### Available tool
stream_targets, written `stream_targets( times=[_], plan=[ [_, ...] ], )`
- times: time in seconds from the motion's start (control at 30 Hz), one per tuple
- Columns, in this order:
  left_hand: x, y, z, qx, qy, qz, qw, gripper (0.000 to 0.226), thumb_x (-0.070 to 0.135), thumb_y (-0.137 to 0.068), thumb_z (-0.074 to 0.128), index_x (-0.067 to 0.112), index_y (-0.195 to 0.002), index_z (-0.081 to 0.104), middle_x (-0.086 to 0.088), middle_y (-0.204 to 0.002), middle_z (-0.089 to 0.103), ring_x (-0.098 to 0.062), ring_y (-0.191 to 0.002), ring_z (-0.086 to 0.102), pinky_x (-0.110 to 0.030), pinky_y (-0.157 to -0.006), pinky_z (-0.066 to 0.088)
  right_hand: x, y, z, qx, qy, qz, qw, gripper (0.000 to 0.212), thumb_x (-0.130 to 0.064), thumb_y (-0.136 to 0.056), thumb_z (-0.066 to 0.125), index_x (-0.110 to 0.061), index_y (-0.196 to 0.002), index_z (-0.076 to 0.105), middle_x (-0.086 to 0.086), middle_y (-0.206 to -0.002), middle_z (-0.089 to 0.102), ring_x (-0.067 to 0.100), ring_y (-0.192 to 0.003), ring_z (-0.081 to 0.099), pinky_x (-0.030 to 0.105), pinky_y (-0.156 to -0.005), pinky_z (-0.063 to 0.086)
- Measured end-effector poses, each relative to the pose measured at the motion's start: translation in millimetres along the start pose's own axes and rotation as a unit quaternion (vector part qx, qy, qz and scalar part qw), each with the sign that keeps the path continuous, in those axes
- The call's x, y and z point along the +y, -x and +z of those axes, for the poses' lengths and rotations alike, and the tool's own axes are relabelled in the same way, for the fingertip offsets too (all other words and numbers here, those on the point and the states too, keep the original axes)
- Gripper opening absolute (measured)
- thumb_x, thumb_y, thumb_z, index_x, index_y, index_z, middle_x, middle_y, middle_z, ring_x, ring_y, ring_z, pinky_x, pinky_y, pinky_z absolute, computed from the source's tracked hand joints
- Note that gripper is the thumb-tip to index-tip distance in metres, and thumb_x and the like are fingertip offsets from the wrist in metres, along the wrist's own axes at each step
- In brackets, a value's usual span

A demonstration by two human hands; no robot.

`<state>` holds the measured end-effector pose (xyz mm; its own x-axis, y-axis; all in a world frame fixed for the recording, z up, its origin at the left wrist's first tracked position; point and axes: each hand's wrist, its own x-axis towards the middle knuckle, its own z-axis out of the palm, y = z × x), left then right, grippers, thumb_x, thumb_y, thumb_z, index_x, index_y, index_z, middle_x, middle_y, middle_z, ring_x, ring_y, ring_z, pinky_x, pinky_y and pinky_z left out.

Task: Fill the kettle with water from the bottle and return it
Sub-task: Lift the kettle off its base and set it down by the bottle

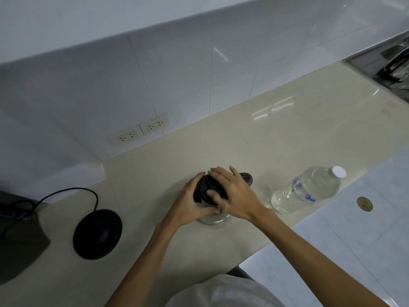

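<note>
Both hands, left (188,202) and right (232,193), clasp the steel kettle's black round lid (207,189); prying hard could tip it off the counter.

Under the hands the kettle (213,219) shows a black lid (208,188) and a shiny silver body, standing on a pale cream, glossy counter (287,134). Right of the grip, the bottle (306,189) is clear with a white cap (338,171) and a label printed in blue. Left of the grip, the round base (97,233) and its cord (73,192) are black, and behind are white tiles (177,74) with white sockets (139,130).
</note>
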<state>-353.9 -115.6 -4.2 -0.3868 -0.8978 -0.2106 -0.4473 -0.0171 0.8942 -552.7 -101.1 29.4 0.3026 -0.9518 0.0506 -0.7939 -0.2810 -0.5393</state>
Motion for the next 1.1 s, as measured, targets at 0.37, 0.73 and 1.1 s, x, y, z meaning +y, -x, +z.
stream_targets(
  times=[0.37, 0.73, 1.1],
  plan=[
    [-0.7, 2.8, 4.6, 0.019, -0.005, 0.020, 1.000, 0.108, 0.044, -0.065, 0.098, 0.029, -0.157, 0.044, 0.017, -0.154, 0.056, -0.004, -0.144, 0.052, -0.040, -0.119, 0.047, -5.0, -4.2, 12.3, 0.022, 0.059, -0.089, 0.994, 0.047, -0.010, -0.094, 0.045, -0.013, -0.140, 0.057, 0.021, -0.137, 0.055, 0.035, -0.124, 0.052, 0.055, -0.115, 0.032],
    [-13.9, 1.8, 7.7, 0.037, 0.009, 0.006, 0.999, 0.113, 0.050, -0.059, 0.100, 0.032, -0.156, 0.045, 0.014, -0.150, 0.060, -0.007, -0.138, 0.059, -0.041, -0.113, 0.052, 7.7, -3.8, -71.1, 0.103, -0.084, -0.002, 0.991, 0.044, -0.040, -0.096, 0.060, -0.011, -0.128, 0.058, 0.005, -0.123, 0.069, 0.022, -0.110, 0.066, 0.032, -0.095, 0.051],
    [-10.6, 5.6, 5.1, 0.059, 0.004, 0.018, 0.998, 0.113, 0.052, -0.055, 0.100, 0.036, -0.154, 0.047, 0.015, -0.152, 0.057, -0.003, -0.139, 0.055, -0.035, -0.114, 0.051, 49.8, 10.1, -75.5, 0.073, -0.043, 0.104, 0.991, 0.047, -0.036, -0.103, 0.052, -0.017, -0.146, 0.047, 0.008, -0.142, 0.057, 0.024, -0.126, 0.056, 0.029, -0.106, 0.043]
  ],
)
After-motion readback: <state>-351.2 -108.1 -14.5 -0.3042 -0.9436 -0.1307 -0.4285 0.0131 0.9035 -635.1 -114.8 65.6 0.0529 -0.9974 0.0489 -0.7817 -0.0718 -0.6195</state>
